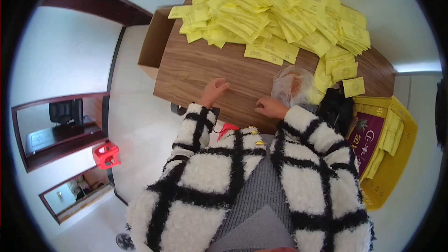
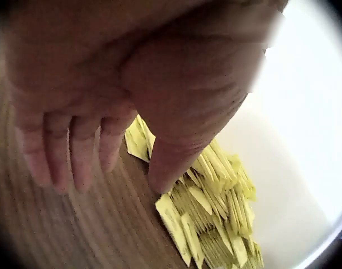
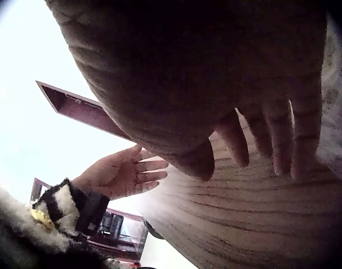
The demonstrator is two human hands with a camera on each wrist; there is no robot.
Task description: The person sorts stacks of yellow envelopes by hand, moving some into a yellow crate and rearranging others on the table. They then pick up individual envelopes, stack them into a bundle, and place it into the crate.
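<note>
both hands, left hand point(image 1: 213, 89) and right hand point(image 1: 269, 107), are resting wide and empty on the brown wooden desk point(image 1: 196, 72); next likely needing a reach toward the heaped yellow paper packets point(image 1: 275, 16).

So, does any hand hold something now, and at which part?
Nothing is held. The left hand and right hand are open over the bare table.

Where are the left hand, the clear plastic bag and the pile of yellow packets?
left hand point(image 1: 213, 89): head view, back of the hand.
clear plastic bag point(image 1: 291, 86): head view, its crumpled middle.
pile of yellow packets point(image 1: 275, 14): head view, centre of the heap.
</note>
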